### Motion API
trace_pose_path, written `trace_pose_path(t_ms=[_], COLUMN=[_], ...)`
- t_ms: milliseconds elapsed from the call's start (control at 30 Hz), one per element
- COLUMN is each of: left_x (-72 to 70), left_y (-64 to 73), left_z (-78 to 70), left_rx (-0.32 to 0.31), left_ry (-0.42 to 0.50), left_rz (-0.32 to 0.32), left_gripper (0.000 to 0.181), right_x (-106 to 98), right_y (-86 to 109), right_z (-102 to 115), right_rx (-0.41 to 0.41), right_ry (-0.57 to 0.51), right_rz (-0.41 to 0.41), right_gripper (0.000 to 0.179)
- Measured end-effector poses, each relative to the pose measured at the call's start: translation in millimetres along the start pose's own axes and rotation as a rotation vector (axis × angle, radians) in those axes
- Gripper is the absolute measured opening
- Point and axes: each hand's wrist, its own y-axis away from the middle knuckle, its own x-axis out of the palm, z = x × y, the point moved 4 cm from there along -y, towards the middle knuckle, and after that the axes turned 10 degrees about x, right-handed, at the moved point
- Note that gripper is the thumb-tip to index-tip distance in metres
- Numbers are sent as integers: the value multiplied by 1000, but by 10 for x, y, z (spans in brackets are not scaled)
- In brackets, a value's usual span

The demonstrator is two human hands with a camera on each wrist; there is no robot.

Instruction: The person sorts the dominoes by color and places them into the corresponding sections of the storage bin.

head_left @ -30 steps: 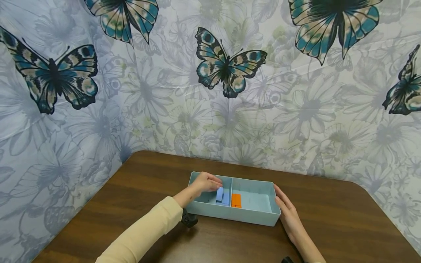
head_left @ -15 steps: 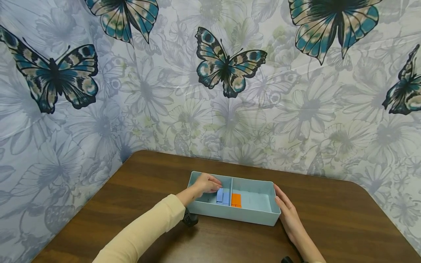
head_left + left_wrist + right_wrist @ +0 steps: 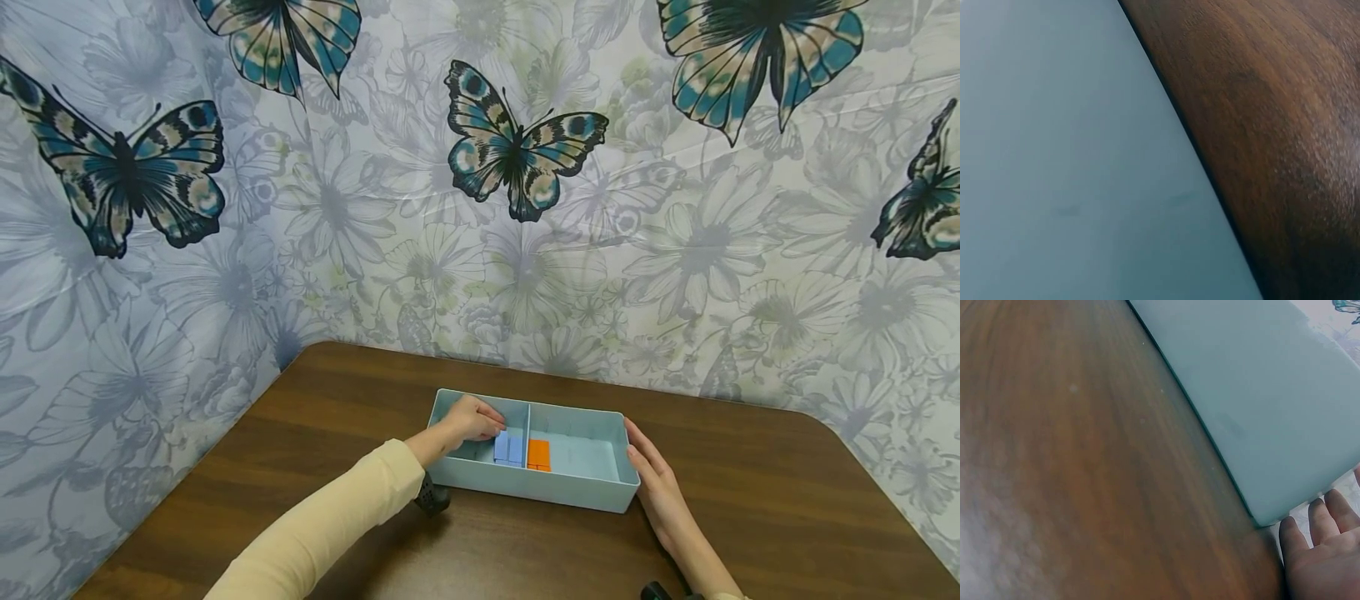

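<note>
A pale blue-green box [image 3: 532,489] with a divider stands on the table. My left hand [image 3: 472,418] reaches into its left compartment, fingers curled, pinching the far end of a light blue block [image 3: 500,450]. Beside that block, against the divider, lies another blue block [image 3: 516,450]. Orange blocks [image 3: 538,456] lie just across the divider in the right compartment. My right hand [image 3: 658,479] rests along the box's right end, its fingers [image 3: 1322,522] fairly straight against the wall. In the left wrist view only the box's outer wall [image 3: 1085,125] and the table show; the left hand is hidden there.
The brown wooden table [image 3: 360,392] extends around the box on every side. Behind it hangs a cloth [image 3: 420,275] printed with butterflies and flowers. A dark wrist device [image 3: 432,497] sits under the left wrist, close to the box's front wall.
The blue block in my left hand has gone from tilted and raised to flat beside the other blue block. The left hand has shifted very slightly; the right hand stays at the box's end.
</note>
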Motion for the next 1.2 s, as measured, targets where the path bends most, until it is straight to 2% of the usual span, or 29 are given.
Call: trace_pose_path(t_ms=[200,533,900,1200], left_x=[5,13,22,64], left_y=[-20,13,36,39], left_z=[15,-18,-29,-58], left_rx=[5,70,82,132], left_ry=[-73,-105,-92,-112], left_rz=[-11,6,32,77], left_gripper=[22,28,35,39], right_x=[3,13,7,2], right_y=[5,5,-4,7], right_z=[4,8,6,8], right_rx=[1,8,17,-8], right_ry=[-12,-5,-19,-13], right_rz=[4,7,-2,24], right_gripper=[52,52,52,53])
